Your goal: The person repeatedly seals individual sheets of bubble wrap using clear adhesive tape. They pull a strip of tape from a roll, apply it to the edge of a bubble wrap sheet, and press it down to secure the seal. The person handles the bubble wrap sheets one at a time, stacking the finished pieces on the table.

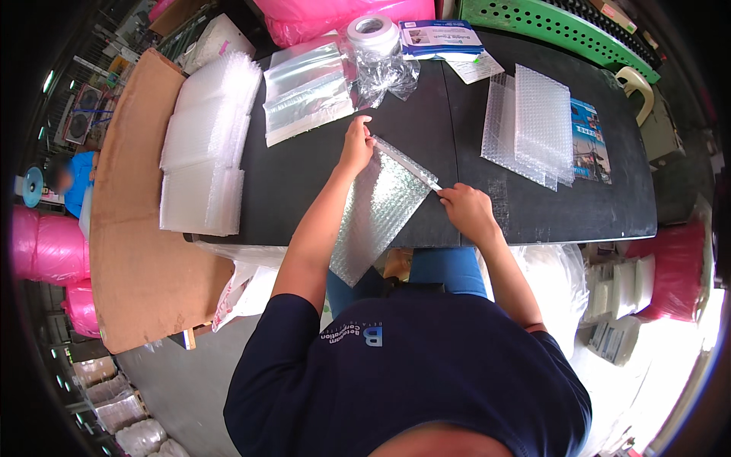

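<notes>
A bubble-wrap pouch (384, 199) hangs slanted between my hands at the near edge of the black table, its lower corner dropping past that edge. A pale strip runs along its upper edge. My left hand (356, 149) is closed on the upper left corner, with one fingertip raised. At the strip's right end, my right hand (467, 210) pinches the corner. Left of my left hand lies a pile of clear plastic bags (308, 95). Farther left stands a tall stack of bubble-wrap pouches (205, 145). More bubble-wrap pouches (542, 126) lie to the right.
A film roll (373, 36) and blue-and-white printed packets (442, 38) sit at the table's back. A blue printed sheet (590, 141) lies far right, near a green perforated metal rail (560, 34). A brown board (145, 206) borders the left. A person in blue (78, 183) is beyond.
</notes>
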A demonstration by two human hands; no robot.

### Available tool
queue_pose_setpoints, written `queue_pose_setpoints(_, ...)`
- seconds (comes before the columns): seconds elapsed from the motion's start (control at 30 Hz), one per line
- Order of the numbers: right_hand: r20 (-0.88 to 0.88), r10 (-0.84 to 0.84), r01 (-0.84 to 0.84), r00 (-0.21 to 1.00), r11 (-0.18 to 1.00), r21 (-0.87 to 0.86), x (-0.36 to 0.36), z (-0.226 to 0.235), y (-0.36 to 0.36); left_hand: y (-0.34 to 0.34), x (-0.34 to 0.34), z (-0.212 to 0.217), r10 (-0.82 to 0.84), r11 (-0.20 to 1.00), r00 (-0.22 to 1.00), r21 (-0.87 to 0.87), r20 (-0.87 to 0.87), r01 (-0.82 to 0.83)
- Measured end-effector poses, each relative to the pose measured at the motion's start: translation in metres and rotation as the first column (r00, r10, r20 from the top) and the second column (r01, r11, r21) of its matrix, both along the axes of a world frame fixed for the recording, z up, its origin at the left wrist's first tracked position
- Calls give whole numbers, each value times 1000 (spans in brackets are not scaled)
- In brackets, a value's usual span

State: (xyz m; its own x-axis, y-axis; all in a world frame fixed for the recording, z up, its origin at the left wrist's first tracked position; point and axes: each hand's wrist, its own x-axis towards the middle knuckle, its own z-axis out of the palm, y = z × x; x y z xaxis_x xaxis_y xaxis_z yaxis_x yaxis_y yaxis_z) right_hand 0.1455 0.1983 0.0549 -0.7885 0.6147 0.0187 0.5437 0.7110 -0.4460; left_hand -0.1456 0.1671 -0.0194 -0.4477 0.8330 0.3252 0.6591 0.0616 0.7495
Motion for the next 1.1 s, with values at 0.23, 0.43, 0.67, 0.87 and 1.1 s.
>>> queue_pose_setpoints(0.23, 72, -11, 15, 997, 998, -56, -6, 7, 3, 1, -6, -16, 22, 1000, 996, 13, -83, -21)
queue_pose_setpoints(0.43, 95, -14, 20, 995, 998, -66, -8, 6, 8, 2, -5, -11, 14, 999, 1000, -52, 14, -13)
queue_pose_setpoints(0.67, 118, -20, 30, 993, 996, -85, -11, 6, 15, 3, -5, -10, 15, 998, 1000, -68, 17, -14)
queue_pose_setpoints(0.87, 135, -10, 19, 991, 997, -69, -13, 4, 17, 5, -6, -17, 25, 999, 996, -41, -88, -28)
queue_pose_setpoints(1.1, 205, 15, -4, 979, 998, -57, -15, -5, 21, 7, -2, -14, 37, 999, 986, -27, -163, -42)
